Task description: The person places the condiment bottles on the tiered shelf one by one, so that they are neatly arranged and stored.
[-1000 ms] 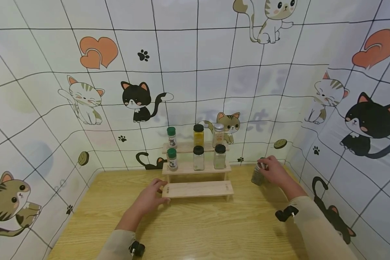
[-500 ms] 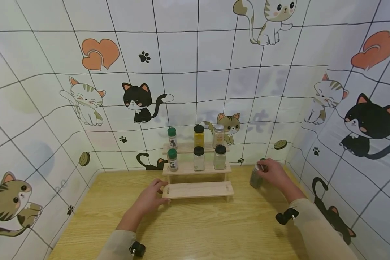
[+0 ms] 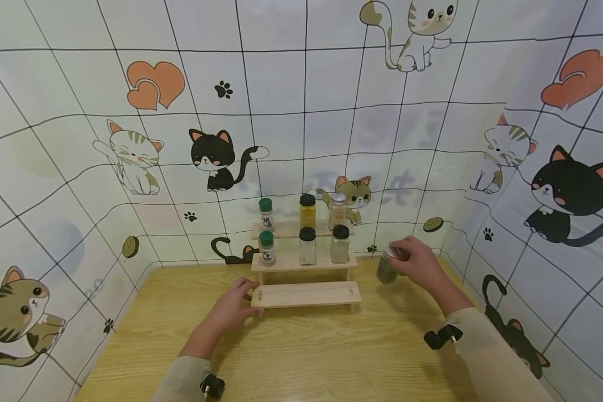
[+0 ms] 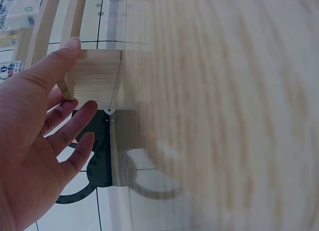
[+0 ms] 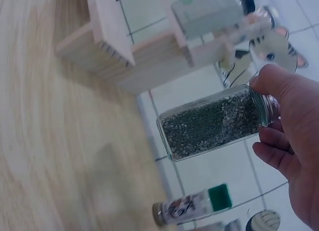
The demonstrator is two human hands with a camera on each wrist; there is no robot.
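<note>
My right hand [image 3: 416,262] grips the silver lid of a square glass spice jar [image 5: 214,122] filled with dark green and pale flakes. In the head view the jar [image 3: 387,270] is to the right of the three-step wooden rack [image 3: 306,293], and its shadow falls on the table in the right wrist view. My left hand [image 3: 231,304] pinches the left end of the rack's lowest step, thumb on top and a finger beneath, as the left wrist view shows. Nothing stands on that step. Behind the right hand, a green-capped shaker [image 5: 192,206] stands by the wall.
On the middle step stand a green-capped shaker [image 3: 267,249] and two black-lidded jars, one [image 3: 307,247] centred and one [image 3: 339,245] at right. The top step bears another green-capped shaker [image 3: 266,214], a yellow-filled jar [image 3: 307,212] and a silver-lidded jar [image 3: 338,210]. Cat-print cloth surrounds the wooden table [image 3: 301,352].
My right hand has lifted the flake-filled jar and moved it slightly left, toward the rack. The left hand keeps its place on the lowest step.
</note>
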